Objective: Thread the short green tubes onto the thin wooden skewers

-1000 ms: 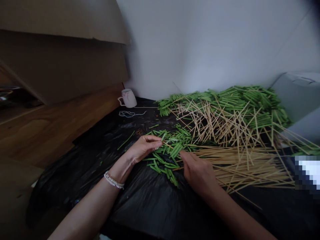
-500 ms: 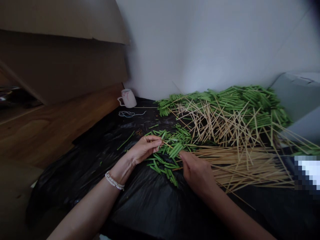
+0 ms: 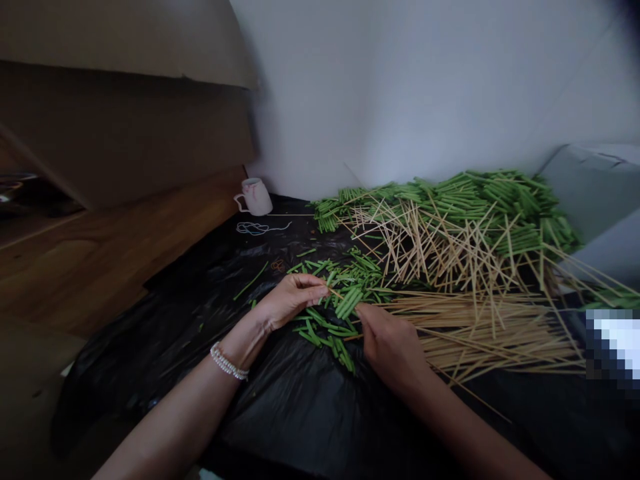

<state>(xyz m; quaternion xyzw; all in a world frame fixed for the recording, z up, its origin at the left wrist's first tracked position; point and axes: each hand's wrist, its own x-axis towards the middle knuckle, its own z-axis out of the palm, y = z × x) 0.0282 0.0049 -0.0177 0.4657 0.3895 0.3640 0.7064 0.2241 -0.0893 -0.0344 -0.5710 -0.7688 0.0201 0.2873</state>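
My right hand is closed on a thin wooden skewer that points up and to the left. Several cut green bean pieces sit crosswise on it, side by side, just ahead of my fingers. At the skewer's far end, my left hand pinches a green bean piece between thumb and fingertips; the fingers partly hide it. Loose cut beans lie beneath and around both hands on black plastic sheeting.
Bare skewers lie in a bundle to the right. Behind them is a heap of filled bean skewers against the wall. At the back left stand a mug and a tangled pale string. A cardboard box rises at left.
My left fingertips have shifted slightly right along the skewer, and the bean piece in them is now more hidden. My right hand has barely moved, still holding the skewer.
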